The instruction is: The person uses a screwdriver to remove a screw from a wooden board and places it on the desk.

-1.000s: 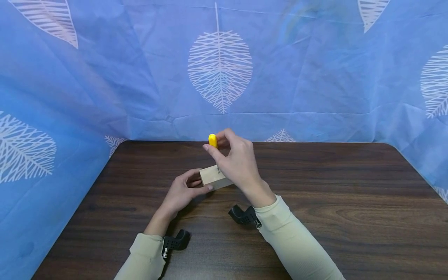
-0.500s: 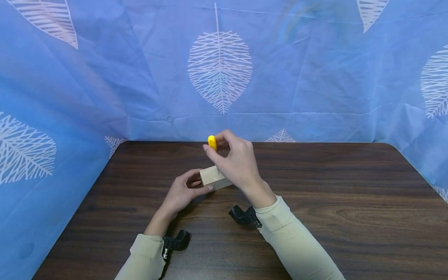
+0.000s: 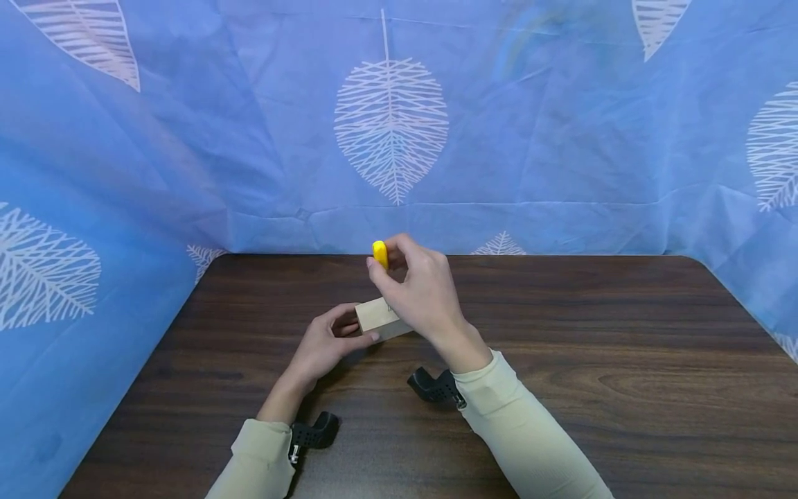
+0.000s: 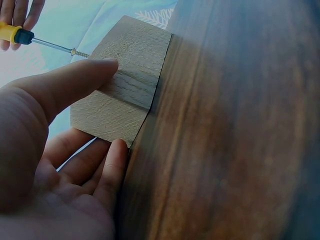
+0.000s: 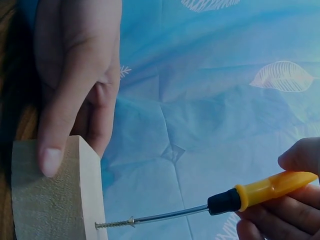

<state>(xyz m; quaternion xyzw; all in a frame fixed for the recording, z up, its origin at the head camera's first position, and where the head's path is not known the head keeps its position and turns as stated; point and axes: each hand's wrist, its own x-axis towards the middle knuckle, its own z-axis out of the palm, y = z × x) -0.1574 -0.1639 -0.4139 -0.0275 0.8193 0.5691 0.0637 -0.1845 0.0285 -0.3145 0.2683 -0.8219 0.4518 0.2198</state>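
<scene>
A pale wooden block [image 3: 374, 315] stands on the table, and my left hand [image 3: 321, 346] grips its left end between thumb and fingers. Above the block, my right hand [image 3: 427, 287] pinches the yellow handle of a screwdriver [image 5: 270, 191]. In the right wrist view, the metal shaft meets the head of a screw [image 5: 116, 224], whose tip is at or in the block's upper face. The left wrist view shows the same screw standing out from the wood behind my left thumb. From the head view, my right hand hides the screw, the shaft and the block's right end.
The dark wood-grain table [image 3: 592, 388] reaches back to a blue cloth [image 3: 262, 138] with white leaf prints. Black camera mounts sit on both wrists; the left mount [image 3: 314, 431] and right mount [image 3: 433, 385] hang over the tabletop.
My right thumb and fingers have shifted slightly around the screwdriver handle, with the thumb tip a little further right. The left hand and the block stay in place.
</scene>
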